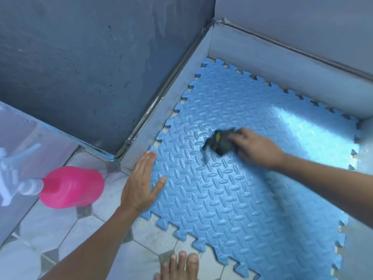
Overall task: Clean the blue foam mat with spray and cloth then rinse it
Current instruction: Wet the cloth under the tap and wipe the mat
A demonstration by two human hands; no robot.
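The blue foam mat (232, 188), with a diamond-plate pattern and jigsaw edges, lies flat on the tiled floor in a corner. Its far part shines wet. My right hand (256, 147) grips a dark grey cloth (219, 143) and presses it onto the middle of the mat; both are motion-blurred. My left hand (141, 184) lies flat with straight fingers on the mat's left edge. A pink spray bottle (72, 187) with a clear white trigger head stands on the floor to the left of the mat.
Grey walls meet at a corner behind the mat, with a low grey ledge (282, 63) along the far and left sides. The floor (60, 229) is pale tile with dark diamond insets. My bare toes (179, 265) show at the bottom edge.
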